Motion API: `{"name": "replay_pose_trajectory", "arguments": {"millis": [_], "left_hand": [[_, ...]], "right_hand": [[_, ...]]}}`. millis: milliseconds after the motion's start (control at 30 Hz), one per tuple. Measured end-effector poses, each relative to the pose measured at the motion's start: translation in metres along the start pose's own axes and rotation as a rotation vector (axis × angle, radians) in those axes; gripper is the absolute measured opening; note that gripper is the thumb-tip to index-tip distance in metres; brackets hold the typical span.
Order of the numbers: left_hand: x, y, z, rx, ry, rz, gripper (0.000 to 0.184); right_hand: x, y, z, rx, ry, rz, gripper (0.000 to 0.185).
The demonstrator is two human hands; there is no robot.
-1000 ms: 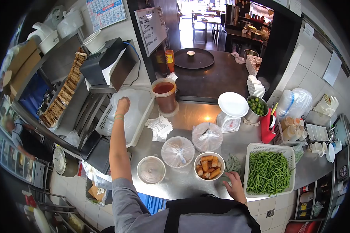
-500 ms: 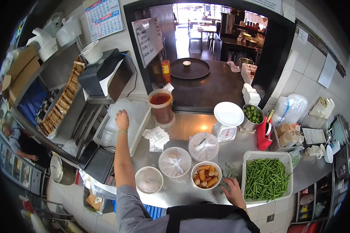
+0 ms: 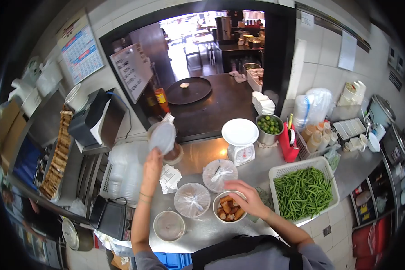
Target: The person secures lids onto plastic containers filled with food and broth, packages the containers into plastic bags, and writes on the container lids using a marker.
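My left hand (image 3: 153, 163) is raised over the counter, its fingers closed on a round translucent plastic lid (image 3: 162, 137). That lid partly covers the tub of red-brown sauce behind it. My right hand (image 3: 247, 198) reaches over the right rim of a white paper bowl (image 3: 217, 211) of fried rolls (image 3: 229, 209). Its fingers are stretched out, with nothing visible in them. Two bowls wrapped in clear plastic, a nearer one (image 3: 192, 200) and a farther one (image 3: 220, 175), stand beside it. A covered bowl (image 3: 169, 226) sits at the front left.
A basket of green beans (image 3: 303, 191) lies to the right. Behind are a white scale (image 3: 240, 139), a pot of small green limes (image 3: 270, 125) and a red holder (image 3: 289, 147). Stacked clear containers (image 3: 126, 173) fill a basket at left, near paper slips (image 3: 169, 179).
My left hand has come away from the stacked containers with a lid in it. My right hand has moved from beside the roll bowl to over it. The view has shifted.
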State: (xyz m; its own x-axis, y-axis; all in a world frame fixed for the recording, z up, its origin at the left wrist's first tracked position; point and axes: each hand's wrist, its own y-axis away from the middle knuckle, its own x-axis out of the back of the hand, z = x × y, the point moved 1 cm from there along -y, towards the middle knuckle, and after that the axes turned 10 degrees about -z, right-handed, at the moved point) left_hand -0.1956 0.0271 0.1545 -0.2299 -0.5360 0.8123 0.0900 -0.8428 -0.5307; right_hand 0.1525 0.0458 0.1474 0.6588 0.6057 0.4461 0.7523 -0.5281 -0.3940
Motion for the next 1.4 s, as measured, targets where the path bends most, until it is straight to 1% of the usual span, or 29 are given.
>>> {"name": "replay_pose_trajectory", "arguments": {"millis": [67, 133, 233, 267, 400, 433, 533, 633, 733, 900, 1033, 1133, 1233, 1267, 1333, 1367, 1400], "left_hand": [[0.002, 0.0, 0.051, -0.061, 0.184, -0.06, 0.025], [0.007, 0.005, 0.093, -0.094, 0.343, -0.202, 0.026], [0.003, 0.01, 0.129, -0.15, 0.498, -0.25, 0.023], [0.002, 0.012, 0.135, -0.161, 0.55, -0.273, 0.022], [-0.005, 0.016, 0.144, -0.178, 0.527, -0.263, 0.025], [-0.008, 0.018, 0.142, -0.165, 0.572, -0.284, 0.024], [-0.011, 0.02, 0.14, -0.136, 0.67, -0.333, 0.023], [-0.01, 0.023, 0.142, -0.102, 0.701, -0.363, 0.023], [-0.013, 0.027, 0.14, -0.048, 0.738, -0.39, 0.021], [-0.013, 0.032, 0.139, -0.013, 0.816, -0.408, 0.022], [-0.011, 0.032, 0.14, 0.01, 0.834, -0.49, 0.021], [-0.01, 0.033, 0.141, 0.004, 0.861, -0.468, 0.022], [-0.011, 0.032, 0.136, 0.002, 0.8, -0.37, 0.021], [-0.01, 0.032, 0.132, 0.04, 0.76, -0.333, 0.021], [-0.008, 0.032, 0.116, 0.109, 0.682, -0.262, 0.02], [-0.009, 0.032, 0.1, 0.012, 0.52, -0.122, 0.023], [-0.002, 0.029, 0.088, 0.039, 0.353, -0.036, 0.024]], "right_hand": [[-0.004, -0.027, -0.007, 0.096, -0.048, 0.03, 0.023], [-0.011, -0.049, -0.011, 0.114, -0.089, 0.099, 0.023], [-0.021, -0.064, -0.008, 0.02, -0.28, 0.159, 0.017], [-0.024, -0.065, -0.003, 0.022, -0.306, 0.184, 0.014], [-0.031, -0.064, 0.015, 0.018, -0.372, 0.233, 0.007], [-0.032, -0.063, 0.017, 0.011, -0.376, 0.234, 0.007], [-0.027, -0.06, 0.022, 0.025, -0.299, 0.175, 0.009], [-0.025, -0.057, 0.017, 0.066, -0.109, 0.185, 0.011], [-0.027, -0.054, 0.012, 0.098, -0.024, 0.255, 0.013], [-0.031, -0.051, 0.015, 0.138, -0.02, 0.293, 0.014], [-0.033, -0.051, 0.018, 0.143, -0.001, 0.293, 0.015], [-0.032, -0.05, 0.017, 0.134, -0.003, 0.296, 0.015], [-0.024, -0.044, 0.013, 0.111, 0.001, 0.293, 0.015], [-0.02, -0.041, 0.014, 0.102, 0.005, 0.293, 0.015], [-0.012, -0.034, 0.019, 0.094, -0.174, 0.324, 0.013], [-0.008, -0.029, 0.022, 0.09, -0.264, 0.34, 0.013], [-0.002, -0.019, 0.027, 0.036, -0.363, 0.346, 0.01]]}}
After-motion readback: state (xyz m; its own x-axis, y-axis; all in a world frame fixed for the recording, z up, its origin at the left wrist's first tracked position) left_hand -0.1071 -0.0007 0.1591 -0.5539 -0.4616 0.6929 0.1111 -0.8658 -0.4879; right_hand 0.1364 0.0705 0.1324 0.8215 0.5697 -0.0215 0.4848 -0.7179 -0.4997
